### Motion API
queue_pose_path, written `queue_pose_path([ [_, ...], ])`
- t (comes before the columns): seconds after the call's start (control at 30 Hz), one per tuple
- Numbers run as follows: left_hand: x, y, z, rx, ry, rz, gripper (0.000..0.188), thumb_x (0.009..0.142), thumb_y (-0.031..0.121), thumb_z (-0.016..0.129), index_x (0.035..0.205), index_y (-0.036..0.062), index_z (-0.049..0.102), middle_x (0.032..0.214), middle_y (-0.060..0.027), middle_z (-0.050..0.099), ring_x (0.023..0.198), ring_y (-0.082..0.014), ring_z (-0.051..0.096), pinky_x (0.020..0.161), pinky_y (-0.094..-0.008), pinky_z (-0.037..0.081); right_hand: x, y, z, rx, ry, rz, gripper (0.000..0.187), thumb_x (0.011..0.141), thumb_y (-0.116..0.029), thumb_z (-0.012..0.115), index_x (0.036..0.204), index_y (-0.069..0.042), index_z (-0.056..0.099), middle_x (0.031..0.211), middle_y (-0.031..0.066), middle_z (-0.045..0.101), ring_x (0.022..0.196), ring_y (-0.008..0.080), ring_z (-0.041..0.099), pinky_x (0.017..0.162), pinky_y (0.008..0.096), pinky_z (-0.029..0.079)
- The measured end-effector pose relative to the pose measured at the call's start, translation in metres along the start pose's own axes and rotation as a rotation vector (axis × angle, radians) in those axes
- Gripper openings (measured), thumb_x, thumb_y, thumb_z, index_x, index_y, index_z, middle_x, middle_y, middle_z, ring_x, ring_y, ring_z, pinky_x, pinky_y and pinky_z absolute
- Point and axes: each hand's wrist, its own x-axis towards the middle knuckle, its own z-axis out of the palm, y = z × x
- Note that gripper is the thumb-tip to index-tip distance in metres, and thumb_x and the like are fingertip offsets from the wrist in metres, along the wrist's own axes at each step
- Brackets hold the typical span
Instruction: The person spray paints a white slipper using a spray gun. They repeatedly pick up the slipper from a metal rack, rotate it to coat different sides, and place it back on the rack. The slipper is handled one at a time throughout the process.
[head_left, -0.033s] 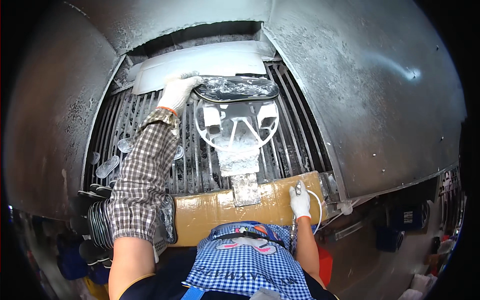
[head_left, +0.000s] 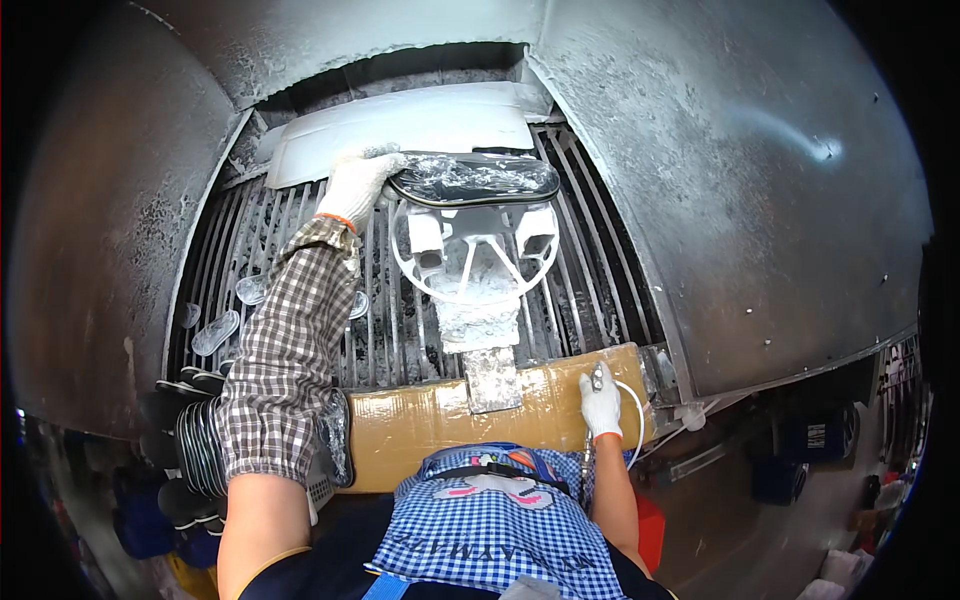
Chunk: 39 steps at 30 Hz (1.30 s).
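My left hand (head_left: pixel 355 188), in a white knit glove, grips the left end of a long black shoe sole (head_left: pixel 475 178). White smears streak the sole's glossy top, and it lies level across two pale blocks of a round white-crusted stand (head_left: pixel 480 245). My right hand (head_left: pixel 601 405), also gloved, is closed around a metal spray gun (head_left: pixel 597 372) above the cardboard's right end. A white hose (head_left: pixel 638 408) curves down beside that hand. The fingertips of my left hand are partly hidden behind the sole's end.
Metal walls (head_left: pixel 740 190) enclose a slatted grate (head_left: pixel 400 320). Brown cardboard (head_left: pixel 410 425) covers the near edge; white sheeting (head_left: pixel 400 125) lies at the back. Sole-shaped pieces (head_left: pixel 216 333) rest on the grate at left, and a stack of dark soles (head_left: pixel 200 448) stands beside my left arm.
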Motion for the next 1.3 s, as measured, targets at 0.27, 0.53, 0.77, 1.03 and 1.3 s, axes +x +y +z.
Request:
queue_pose_path([
  [0.27, 0.005, -0.018, -0.003, -0.017, 0.009, 0.000, 0.029, 0.097, 0.016, 0.074, 0.122, 0.0012, 0.074, 0.081, -0.0048, 0.073, 0.052, -0.0065, 0.057, 0.044, -0.0204, 0.044, -0.002, -0.006, -0.003, -0.058, 0.017, -0.046, 0.063, 0.101, -0.038, 0.065, 0.154, -0.005, 0.051, 0.119, 0.0331, 0.071, 0.112, 0.0504, 0.068, 0.098, 0.0541, 0.052],
  [0.53, -0.012, -0.062, -0.007, -0.190, 0.299, 0.060, 0.044, 0.098, 0.024, 0.076, 0.137, 0.0030, 0.068, 0.099, -0.0022, 0.074, 0.075, -0.0069, 0.063, 0.064, -0.0233, 0.051, 0.004, 0.008, 0.003, 0.090, 0.022, -0.016, 0.062, 0.101, -0.032, 0.067, 0.154, -0.003, 0.052, 0.131, 0.0296, 0.070, 0.123, 0.0441, 0.067, 0.106, 0.0476, 0.050],
  [0.77, -0.114, -0.124, 0.016, -0.561, 0.186, -0.353, 0.033, 0.096, 0.014, 0.072, 0.127, 0.0038, 0.067, 0.099, -0.0019, 0.069, 0.082, -0.0138, 0.065, 0.074, -0.0280, 0.056, -0.018, -0.081, -0.045, 0.451, -0.029, -0.174, 0.058, 0.102, -0.017, 0.068, 0.154, 0.003, 0.051, 0.136, 0.0190, 0.071, 0.126, 0.0237, 0.067, 0.108, 0.0342, 0.050],
  [1.03, -0.177, -0.119, 0.075, -0.904, -0.189, -0.433, 0.052, 0.099, 0.004, 0.056, 0.150, 0.0003, 0.053, 0.135, -0.0145, 0.069, 0.110, -0.0214, 0.071, 0.093, -0.0351, 0.060, -0.081, -0.249, -0.112, 0.876, -0.285, -0.576, 0.060, 0.104, -0.012, 0.066, 0.157, 0.008, 0.044, 0.137, 0.0192, 0.069, 0.112, 0.0176, 0.069, 0.090, 0.0313, 0.060],
  [1.3, -0.185, -0.112, 0.099, -1.207, -0.178, -0.368, 0.034, 0.097, 0.000, 0.057, 0.131, 0.0021, 0.060, 0.117, -0.0081, 0.069, 0.106, -0.0194, 0.070, 0.096, -0.0374, 0.060, -0.100, -0.304, -0.116, 0.948, -0.419, -0.792, 0.067, 0.097, 0.004, 0.069, 0.157, 0.015, 0.040, 0.148, 0.0240, 0.062, 0.136, 0.0241, 0.059, 0.114, 0.0360, 0.046],
])
